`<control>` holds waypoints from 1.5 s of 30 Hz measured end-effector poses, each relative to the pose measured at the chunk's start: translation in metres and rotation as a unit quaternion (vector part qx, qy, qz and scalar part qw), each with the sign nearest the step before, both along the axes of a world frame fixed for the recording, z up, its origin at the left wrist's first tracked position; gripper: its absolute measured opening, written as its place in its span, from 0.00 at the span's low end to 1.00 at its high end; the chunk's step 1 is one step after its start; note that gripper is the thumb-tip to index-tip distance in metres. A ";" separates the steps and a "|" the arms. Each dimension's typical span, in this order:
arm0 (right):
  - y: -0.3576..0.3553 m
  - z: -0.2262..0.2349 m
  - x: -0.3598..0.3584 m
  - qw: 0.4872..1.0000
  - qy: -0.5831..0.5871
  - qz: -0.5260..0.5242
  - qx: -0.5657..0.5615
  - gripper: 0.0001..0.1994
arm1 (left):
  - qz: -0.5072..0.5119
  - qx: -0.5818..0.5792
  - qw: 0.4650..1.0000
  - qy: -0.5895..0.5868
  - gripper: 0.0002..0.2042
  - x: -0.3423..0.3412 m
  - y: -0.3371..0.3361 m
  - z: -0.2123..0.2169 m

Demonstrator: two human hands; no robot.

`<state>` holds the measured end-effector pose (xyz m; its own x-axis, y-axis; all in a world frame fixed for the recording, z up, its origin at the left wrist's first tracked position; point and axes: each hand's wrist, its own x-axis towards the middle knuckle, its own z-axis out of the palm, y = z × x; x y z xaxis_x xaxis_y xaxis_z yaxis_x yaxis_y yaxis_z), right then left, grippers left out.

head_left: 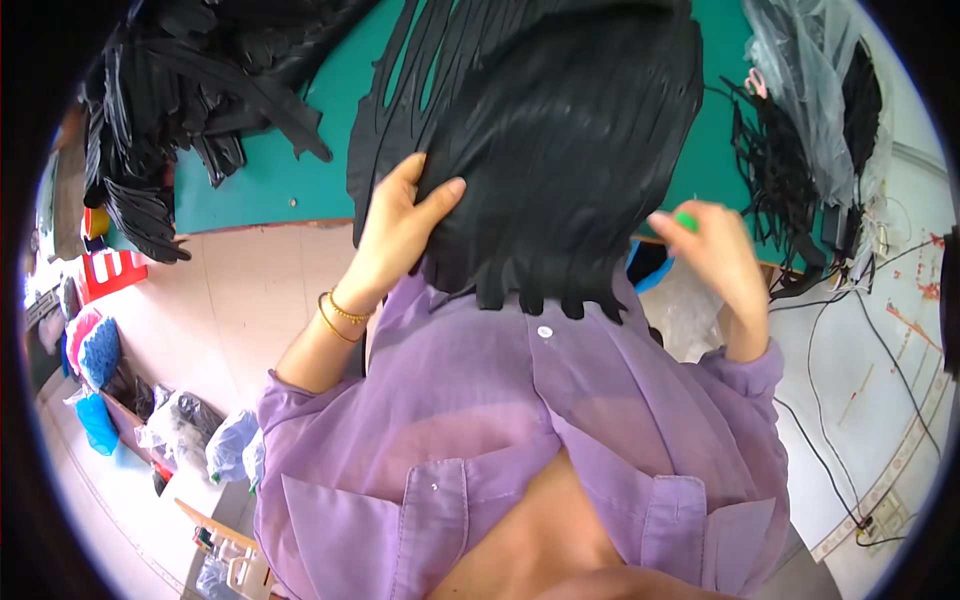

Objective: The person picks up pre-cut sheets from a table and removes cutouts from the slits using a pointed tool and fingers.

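A wide black sheet of soft material [570, 130], slit into long strips, lies over the table's near edge and hangs toward my lap. Its lower edge ends in separate rounded tabs. My left hand [405, 215] grips its left side, thumb on top and other fingers partly hidden behind. Close to the right edge of the sheet, my right hand [710, 245] is closed around a small green thing [686, 221]; only a bit of it shows between the fingers, so its kind is unclear. More slit strips [400, 100] lie under the sheet to the left.
A green tabletop [250, 190] carries a heap of black strips [210, 80] at far left. At right are black cords or thin strips [770, 150], pink-handled scissors [757, 82] and clear plastic [805, 70]. Cables [820, 400] trail at right; bags [190, 425] and a red crate [110, 272] stand left.
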<state>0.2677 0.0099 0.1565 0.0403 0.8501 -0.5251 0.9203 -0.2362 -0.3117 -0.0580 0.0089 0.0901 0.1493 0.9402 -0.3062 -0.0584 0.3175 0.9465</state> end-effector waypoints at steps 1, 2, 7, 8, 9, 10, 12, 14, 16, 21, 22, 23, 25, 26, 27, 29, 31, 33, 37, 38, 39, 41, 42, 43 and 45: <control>0.002 -0.008 0.010 0.995 -0.071 0.014 0.069 0.17 | -0.018 -0.015 1.000 0.010 0.11 -0.004 0.005 -0.003; 0.005 -0.011 0.015 0.985 0.049 -0.039 0.158 0.18 | -0.010 -0.033 0.999 0.008 0.10 -0.004 0.007 -0.005; 0.024 0.002 -0.042 0.861 0.380 0.005 0.338 0.36 | 0.033 -0.058 0.997 -0.041 0.11 -0.002 0.013 0.000; 0.032 -0.005 -0.056 0.849 0.398 0.057 0.342 0.39 | 0.030 -0.048 0.998 -0.034 0.12 -0.002 0.016 -0.002; 0.037 -0.012 -0.066 0.847 0.412 0.090 0.323 0.41 | 0.033 -0.051 0.998 -0.032 0.12 0.000 0.021 -0.004; 0.037 -0.007 -0.077 0.881 0.417 0.047 0.219 0.42 | 0.043 -0.044 0.998 -0.003 0.12 -0.001 0.025 -0.007; 0.044 -0.019 -0.095 0.838 0.522 -0.028 0.157 0.37 | 0.057 -0.034 0.998 0.019 0.12 0.005 0.030 -0.010; 0.048 -0.027 -0.116 0.790 0.594 -0.052 0.145 0.28 | 0.061 -0.031 0.997 0.018 0.11 0.002 0.022 -0.010; 0.047 -0.027 -0.126 0.806 0.577 -0.063 0.116 0.14 | 0.082 -0.043 0.995 -0.021 0.08 -0.001 0.007 -0.006; 0.053 -0.035 -0.139 0.826 0.555 -0.063 0.076 0.16 | 0.103 -0.014 0.994 -0.035 0.07 -0.002 -0.005 -0.011; 0.054 -0.035 -0.141 0.838 0.538 -0.063 0.068 0.17 | 0.110 0.001 0.993 -0.039 0.08 -0.001 -0.004 -0.012; 0.056 -0.037 -0.142 0.839 0.536 -0.064 0.065 0.17 | 0.116 0.017 0.992 -0.043 0.08 0.000 -0.003 -0.014; 0.058 -0.040 -0.143 0.837 0.540 -0.067 0.063 0.18 | 0.125 0.007 0.991 -0.038 0.10 -0.001 -0.006 -0.019; 0.059 -0.042 -0.143 0.838 0.538 -0.068 0.062 0.18 | 0.133 0.009 0.991 -0.027 0.11 0.000 -0.006 -0.020; 0.060 -0.043 -0.143 0.834 0.545 -0.068 0.049 0.18 | 0.142 0.012 0.990 -0.016 0.12 0.001 -0.006 -0.020; 0.060 -0.046 -0.143 0.831 0.551 -0.071 0.034 0.18 | 0.137 0.017 0.990 -0.005 0.12 0.001 -0.006 -0.021; 0.060 -0.047 -0.143 0.827 0.557 -0.067 0.025 0.18 | 0.133 0.023 0.991 0.006 0.12 0.000 -0.006 -0.022; 0.060 -0.048 -0.142 0.828 0.557 -0.064 0.025 0.18 | 0.127 0.024 0.991 0.018 0.11 -0.001 -0.005 -0.023; 0.062 -0.046 -0.145 0.826 0.559 -0.069 0.017 0.16 | 0.126 0.043 0.990 0.049 0.11 -0.001 -0.005 -0.021; 0.060 -0.046 -0.147 0.829 0.555 -0.063 0.021 0.16 | 0.132 0.051 0.987 0.070 0.11 0.000 -0.006 -0.019; 0.057 -0.045 -0.149 0.832 0.552 -0.057 0.026 0.15 | 0.138 0.059 0.984 0.092 0.11 0.002 -0.007 -0.017; 0.049 -0.052 -0.149 0.871 0.457 0.096 0.155 0.09 | 0.137 0.062 0.984 0.090 0.11 0.005 -0.015 -0.014; 0.054 -0.054 -0.146 0.856 0.419 0.160 0.257 0.08 | 0.137 0.065 0.984 0.089 0.11 0.006 -0.017 -0.013; 0.060 -0.058 -0.143 0.828 0.375 0.220 0.354 0.08 | 0.135 0.065 0.985 0.089 0.11 0.004 -0.016 -0.013; 0.065 -0.057 -0.140 0.847 0.375 0.153 0.344 0.08 | 0.136 0.003 0.990 -0.043 0.10 -0.002 -0.013 -0.011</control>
